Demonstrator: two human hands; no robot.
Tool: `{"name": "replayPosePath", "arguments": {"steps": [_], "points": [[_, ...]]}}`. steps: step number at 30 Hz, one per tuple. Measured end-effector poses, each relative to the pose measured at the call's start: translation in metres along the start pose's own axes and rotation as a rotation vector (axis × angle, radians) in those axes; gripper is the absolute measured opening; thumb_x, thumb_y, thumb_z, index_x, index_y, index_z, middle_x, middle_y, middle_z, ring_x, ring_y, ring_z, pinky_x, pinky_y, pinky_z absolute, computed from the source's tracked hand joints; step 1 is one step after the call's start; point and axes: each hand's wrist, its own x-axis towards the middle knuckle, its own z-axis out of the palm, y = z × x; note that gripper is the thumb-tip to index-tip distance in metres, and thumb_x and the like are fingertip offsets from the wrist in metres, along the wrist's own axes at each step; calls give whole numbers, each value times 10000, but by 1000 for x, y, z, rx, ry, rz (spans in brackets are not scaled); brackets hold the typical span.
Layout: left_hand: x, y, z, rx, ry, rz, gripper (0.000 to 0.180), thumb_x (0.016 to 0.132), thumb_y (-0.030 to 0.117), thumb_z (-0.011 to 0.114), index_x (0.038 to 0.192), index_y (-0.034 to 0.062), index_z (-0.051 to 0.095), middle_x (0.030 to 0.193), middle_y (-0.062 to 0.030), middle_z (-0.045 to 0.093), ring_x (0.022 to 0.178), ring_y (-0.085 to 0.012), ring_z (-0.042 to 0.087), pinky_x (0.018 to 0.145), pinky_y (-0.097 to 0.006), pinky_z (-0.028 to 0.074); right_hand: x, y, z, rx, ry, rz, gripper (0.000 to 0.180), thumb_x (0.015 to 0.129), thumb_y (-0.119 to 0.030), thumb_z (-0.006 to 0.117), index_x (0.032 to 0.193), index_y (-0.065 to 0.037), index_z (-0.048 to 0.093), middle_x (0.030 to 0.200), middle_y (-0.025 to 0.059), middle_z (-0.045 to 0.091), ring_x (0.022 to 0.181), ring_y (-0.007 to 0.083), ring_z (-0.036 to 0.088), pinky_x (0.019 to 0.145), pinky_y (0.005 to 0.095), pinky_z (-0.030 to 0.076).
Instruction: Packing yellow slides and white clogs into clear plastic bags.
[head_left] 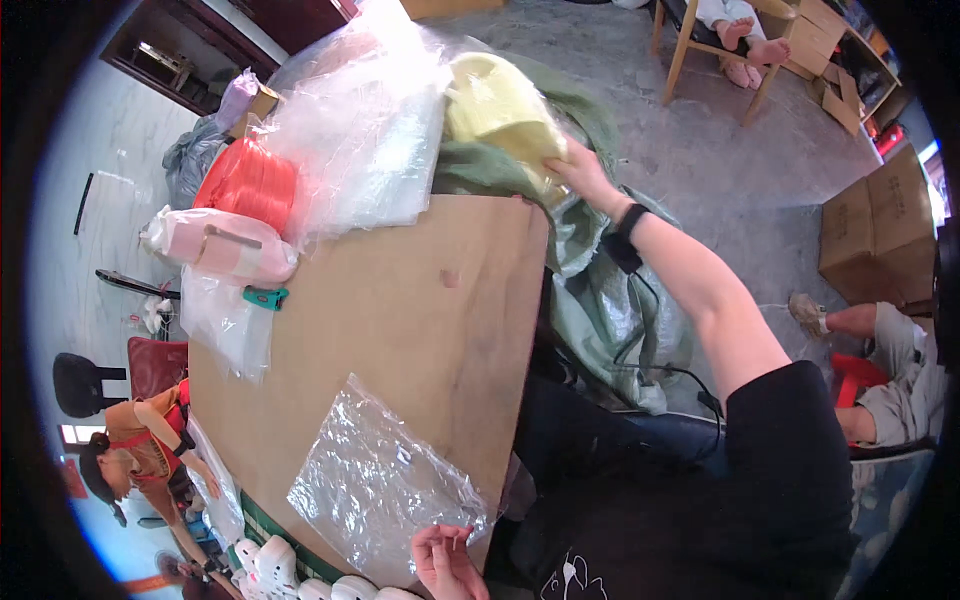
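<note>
Right hand (582,172) has its fingers closed on the edge of a blurry pale yellow item (500,108), up over the green woven sack (585,310) beside the desk (400,290). Left hand (445,566) is half-curled by a clear plastic bag (375,480), can't tell if it's pinching it.

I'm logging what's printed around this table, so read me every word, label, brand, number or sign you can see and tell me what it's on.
No text can be read.
Cardboard box at the right: faint marks, too blurred to read.
Clear plastic bag on the table: small bluish mark, too small to read.
Black shirt: white outline print, no readable words.
</note>
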Motion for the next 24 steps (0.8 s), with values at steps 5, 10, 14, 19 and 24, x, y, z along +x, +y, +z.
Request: {"name": "replayPosePath", "arguments": {"steps": [5, 10, 14, 19, 24], "points": [[14, 4, 28, 10, 66, -93, 169, 988, 76, 539, 1141, 16, 577, 1059, -109, 632, 1012, -229, 616, 953, -386, 490, 25, 46, 58, 29, 69, 18, 470, 858, -179, 656, 1299, -76, 530, 1170, 174, 645, 1125, 317, 598, 961, 380, 449], [17, -5, 29, -28, 51, -98, 160, 985, 76, 545, 1129, 20, 589, 1056, -115, 639, 1009, -234, 619, 955, -381, 491, -35, 95, 59, 567, -64, 481, 374, 908, -56, 576, 1280, -39, 543, 1189, 26, 629, 1055, 149, 589, 936, 303, 462], [14, 9, 48, 153, -12, -158, 171, 990, 59, 522, 1138, 5, 587, 1058, -116, 643, 1010, -227, 614, 955, -370, 479, -43, 105, 52, 537, -96, 388, 461, 916, -111, 609, 1340, -11, 458, 1212, 68, 628, 1075, 186, 598, 953, 312, 459], [52, 44, 134, 576, -526, -313, 214, 994, 42, 508, 1194, 23, 583, 1078, -106, 644, 1037, -227, 606, 984, -346, 451, -43, 107, 57, 261, 263, 181, 629, 888, -189, 677, 1396, 9, 363, 1175, 211, 641, 1118, 334, 603, 989, 384, 445], [141, 4, 265, 1368, -1081, 652, 332, 858, 100, 669, 1169, 32, 577, 1229, -169, 584, 1123, -339, 581, 939, -397, 484, -45, 47, 12, -340, -50, 402, 540, 943, -496, 512, 1132, 5, 578, 1096, 261, 620, 1046, 426, 578, 918, 488, 443]]}}
